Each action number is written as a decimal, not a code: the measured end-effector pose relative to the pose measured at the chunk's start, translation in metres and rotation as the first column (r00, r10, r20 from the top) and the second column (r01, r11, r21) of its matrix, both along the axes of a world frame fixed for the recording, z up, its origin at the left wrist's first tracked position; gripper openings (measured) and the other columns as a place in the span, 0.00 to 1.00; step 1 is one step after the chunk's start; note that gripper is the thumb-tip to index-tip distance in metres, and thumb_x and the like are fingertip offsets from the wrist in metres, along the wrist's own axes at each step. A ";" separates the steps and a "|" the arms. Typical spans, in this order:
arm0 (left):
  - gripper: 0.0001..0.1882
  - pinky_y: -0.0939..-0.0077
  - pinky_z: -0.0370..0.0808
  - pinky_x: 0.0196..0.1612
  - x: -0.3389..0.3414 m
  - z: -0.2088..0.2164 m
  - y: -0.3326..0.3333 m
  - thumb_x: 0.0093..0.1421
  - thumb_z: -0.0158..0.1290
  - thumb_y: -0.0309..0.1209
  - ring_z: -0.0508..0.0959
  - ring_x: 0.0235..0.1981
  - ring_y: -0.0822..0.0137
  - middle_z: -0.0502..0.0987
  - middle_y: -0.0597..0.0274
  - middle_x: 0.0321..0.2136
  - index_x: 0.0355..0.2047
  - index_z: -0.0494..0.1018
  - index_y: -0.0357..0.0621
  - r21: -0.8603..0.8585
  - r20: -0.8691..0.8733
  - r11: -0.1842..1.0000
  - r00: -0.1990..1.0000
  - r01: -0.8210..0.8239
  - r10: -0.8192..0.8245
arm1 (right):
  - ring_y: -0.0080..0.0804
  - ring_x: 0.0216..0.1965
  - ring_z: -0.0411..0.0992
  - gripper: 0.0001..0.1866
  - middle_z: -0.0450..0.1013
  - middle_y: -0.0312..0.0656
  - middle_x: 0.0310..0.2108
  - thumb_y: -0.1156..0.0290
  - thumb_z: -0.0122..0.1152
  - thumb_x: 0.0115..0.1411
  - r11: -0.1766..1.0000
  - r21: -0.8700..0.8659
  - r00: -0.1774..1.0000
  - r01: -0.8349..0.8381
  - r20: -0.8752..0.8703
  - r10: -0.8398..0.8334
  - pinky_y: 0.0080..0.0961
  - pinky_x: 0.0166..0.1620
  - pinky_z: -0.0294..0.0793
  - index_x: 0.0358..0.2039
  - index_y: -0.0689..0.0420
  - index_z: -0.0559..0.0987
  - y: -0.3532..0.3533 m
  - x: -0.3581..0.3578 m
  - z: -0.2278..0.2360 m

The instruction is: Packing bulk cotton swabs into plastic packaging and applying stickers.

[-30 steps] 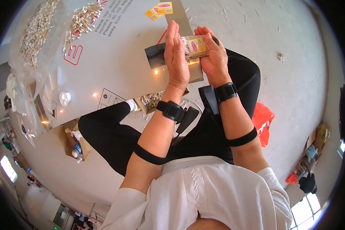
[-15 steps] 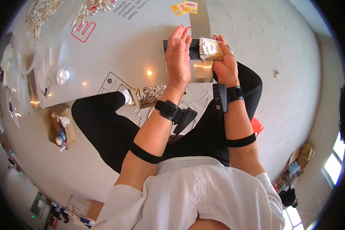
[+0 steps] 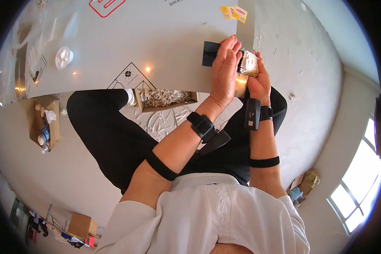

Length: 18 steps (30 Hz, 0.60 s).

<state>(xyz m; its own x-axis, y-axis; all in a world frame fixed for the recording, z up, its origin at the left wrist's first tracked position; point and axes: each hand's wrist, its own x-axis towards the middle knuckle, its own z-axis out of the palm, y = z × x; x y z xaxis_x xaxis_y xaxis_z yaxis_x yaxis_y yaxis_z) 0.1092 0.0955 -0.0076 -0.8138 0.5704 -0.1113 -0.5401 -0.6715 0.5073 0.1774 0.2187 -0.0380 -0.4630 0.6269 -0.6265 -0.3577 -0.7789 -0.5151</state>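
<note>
My right hand (image 3: 260, 82), at the right end of the table, is closed around a small pack of cotton swabs (image 3: 250, 64) with a yellow and white label. Just left of the pack, my left hand (image 3: 225, 74) stands on edge with its fingers stretched out together and nothing visible in it. It reaches over a flat black piece (image 3: 211, 53) on the tabletop and hides part of it. Whether my left fingertips touch the pack, I cannot tell. Farther off on the table lie two yellow cards (image 3: 240, 14).
A round white container (image 3: 64, 57) stands on the grey table (image 3: 173, 46), left of my hands. Below the table edge sits a cardboard box of loose swabs (image 3: 167, 98), with more swabs scattered on the floor. Another open carton (image 3: 55, 122) is at the left.
My left hand has moved right, closer to the swab pack. The right hand still holds the pack. The whole view has shifted, showing more of the swab box under the table.
</note>
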 end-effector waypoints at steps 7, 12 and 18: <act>0.25 0.63 0.54 0.68 -0.003 -0.004 -0.003 0.71 0.42 0.41 0.60 0.66 0.60 0.61 0.53 0.64 0.62 0.59 0.38 -0.093 -0.065 0.995 0.997 -0.040 0.034 | 0.40 0.60 0.66 0.17 0.70 0.43 0.57 0.67 0.46 0.71 0.999 -0.026 0.999 -0.047 -0.027 0.046 0.44 0.65 0.62 0.56 0.57 0.71 0.013 0.012 -0.010; 0.26 0.64 0.53 0.68 -0.001 -0.004 -0.006 0.71 0.42 0.40 0.59 0.66 0.61 0.60 0.54 0.64 0.64 0.58 0.38 -0.036 0.016 0.999 1.000 -0.002 0.002 | 0.41 0.60 0.66 0.17 0.70 0.43 0.58 0.67 0.46 0.70 0.999 0.013 0.999 -0.031 0.009 0.031 0.45 0.65 0.61 0.57 0.56 0.70 0.005 0.006 0.000; 0.31 0.64 0.51 0.69 0.003 -0.003 -0.001 0.71 0.42 0.44 0.55 0.68 0.61 0.56 0.53 0.66 0.66 0.53 0.37 -0.040 -0.071 0.997 0.995 0.066 -0.068 | 0.44 0.62 0.63 0.18 0.67 0.46 0.60 0.68 0.46 0.70 0.986 0.163 0.995 -0.038 0.098 0.022 0.48 0.66 0.59 0.59 0.58 0.68 0.000 0.005 0.013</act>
<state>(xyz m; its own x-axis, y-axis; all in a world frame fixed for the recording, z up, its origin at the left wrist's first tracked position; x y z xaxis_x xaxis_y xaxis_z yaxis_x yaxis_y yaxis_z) 0.1126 0.0946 -0.0108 -0.7805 0.6205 -0.0762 -0.5445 -0.6148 0.5706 0.1823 0.2183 -0.0249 -0.4259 0.7119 -0.5583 -0.2785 -0.6903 -0.6678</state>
